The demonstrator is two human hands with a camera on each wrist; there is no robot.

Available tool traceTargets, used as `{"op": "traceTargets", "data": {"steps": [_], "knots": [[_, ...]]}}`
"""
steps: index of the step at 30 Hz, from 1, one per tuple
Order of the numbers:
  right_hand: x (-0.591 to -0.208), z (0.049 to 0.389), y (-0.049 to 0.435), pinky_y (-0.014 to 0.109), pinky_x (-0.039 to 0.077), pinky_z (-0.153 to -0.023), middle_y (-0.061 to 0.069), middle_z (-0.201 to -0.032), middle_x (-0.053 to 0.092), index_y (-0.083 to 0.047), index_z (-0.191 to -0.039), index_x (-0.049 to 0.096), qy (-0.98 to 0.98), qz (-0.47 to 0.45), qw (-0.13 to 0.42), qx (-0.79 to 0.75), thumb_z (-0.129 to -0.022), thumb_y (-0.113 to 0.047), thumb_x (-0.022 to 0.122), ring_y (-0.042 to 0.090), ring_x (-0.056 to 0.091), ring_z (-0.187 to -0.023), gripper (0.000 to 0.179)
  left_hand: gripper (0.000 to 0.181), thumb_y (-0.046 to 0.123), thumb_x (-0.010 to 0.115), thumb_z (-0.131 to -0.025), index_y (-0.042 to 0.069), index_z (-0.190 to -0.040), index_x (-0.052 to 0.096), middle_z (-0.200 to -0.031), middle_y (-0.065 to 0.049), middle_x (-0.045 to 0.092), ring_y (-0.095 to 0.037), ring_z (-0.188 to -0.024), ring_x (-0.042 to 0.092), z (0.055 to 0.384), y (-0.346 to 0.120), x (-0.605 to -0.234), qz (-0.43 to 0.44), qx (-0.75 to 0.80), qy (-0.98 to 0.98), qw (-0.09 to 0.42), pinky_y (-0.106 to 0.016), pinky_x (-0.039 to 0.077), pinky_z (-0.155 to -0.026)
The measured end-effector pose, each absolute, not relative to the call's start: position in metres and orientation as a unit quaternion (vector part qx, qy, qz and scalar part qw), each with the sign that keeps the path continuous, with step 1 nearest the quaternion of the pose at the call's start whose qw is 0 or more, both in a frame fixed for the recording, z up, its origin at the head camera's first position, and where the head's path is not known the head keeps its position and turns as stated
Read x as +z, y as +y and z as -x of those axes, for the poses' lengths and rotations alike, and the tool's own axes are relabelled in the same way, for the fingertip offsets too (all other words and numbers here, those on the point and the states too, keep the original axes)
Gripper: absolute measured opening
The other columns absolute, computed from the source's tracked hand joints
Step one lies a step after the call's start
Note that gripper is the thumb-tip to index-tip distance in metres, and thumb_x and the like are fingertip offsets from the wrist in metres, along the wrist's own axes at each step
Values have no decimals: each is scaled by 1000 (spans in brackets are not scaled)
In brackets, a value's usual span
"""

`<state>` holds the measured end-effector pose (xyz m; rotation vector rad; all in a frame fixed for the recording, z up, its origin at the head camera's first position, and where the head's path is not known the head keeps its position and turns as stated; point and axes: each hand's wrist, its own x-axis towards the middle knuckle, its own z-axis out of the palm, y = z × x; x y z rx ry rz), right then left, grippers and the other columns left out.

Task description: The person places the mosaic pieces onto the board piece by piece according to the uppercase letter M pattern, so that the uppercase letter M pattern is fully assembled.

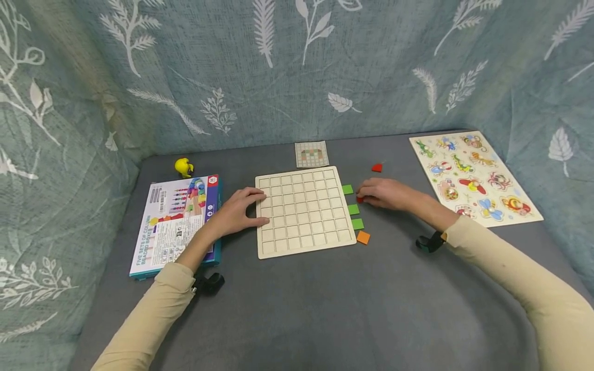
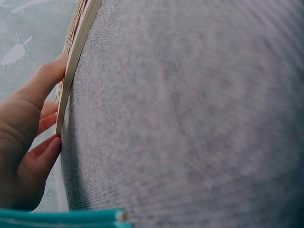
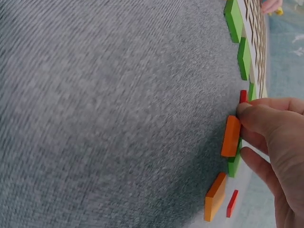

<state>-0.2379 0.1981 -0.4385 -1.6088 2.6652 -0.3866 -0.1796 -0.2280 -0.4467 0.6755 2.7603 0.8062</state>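
A square wooden grid board (image 1: 303, 208) lies in the middle of the table. My left hand (image 1: 238, 211) touches its left edge, thumb and fingers spread apart; the left wrist view shows its fingertips along the board's pale edge (image 2: 71, 71). Beyond the board's right side, my right hand (image 1: 387, 194) pinches a small red piece (image 1: 360, 199), mostly covered by the fingertips. Several green tiles (image 1: 353, 209) and an orange tile (image 1: 363, 237) line that side. In the right wrist view, another orange tile (image 3: 231, 136) is close to the thumb.
A small pattern card (image 1: 311, 154) lies behind the board, and a red piece (image 1: 377, 167) farther right. A picture puzzle board (image 1: 478, 178) is at the right. At the left are a toy box (image 1: 174, 221) and a yellow toy (image 1: 184, 167). Patterned fabric (image 1: 278, 77) hangs behind.
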Motion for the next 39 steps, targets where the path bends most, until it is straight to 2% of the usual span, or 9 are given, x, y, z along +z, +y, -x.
{"op": "traceTargets", "data": {"steps": [7,18,30,39], "knots": [[-440,239,201,38,55,-83,8,-112,68,-8,-111,69,848,521,-11,-99,-91,-10,67,23,64,-103,21,68,39,74,-84,7,-140,51,-145,-13,44,-34,-135,38,179,-227,-446,-229,276,929,90,-57,34,-110],[-438,243,205,34,55,-70,7,-100,69,-8,-106,71,827,548,-95,-86,-83,-13,75,19,65,-87,24,69,42,73,-85,9,-141,50,-147,-11,43,-34,-137,36,179,-227,-444,-225,271,930,101,-57,34,-110],[-437,245,203,33,55,-69,5,-99,69,-10,-106,72,822,552,-115,-85,-82,-17,77,17,66,-86,25,68,42,72,-85,9,-141,50,-146,-12,43,-34,-136,37,179,-227,-444,-226,270,930,103,-57,35,-109],[-433,245,201,34,56,-71,4,-100,69,-10,-106,72,829,542,-105,-89,-83,-16,76,18,66,-87,24,68,40,73,-85,9,-141,51,-146,-12,43,-34,-135,37,178,-227,-443,-224,271,930,103,-56,35,-109]]}}
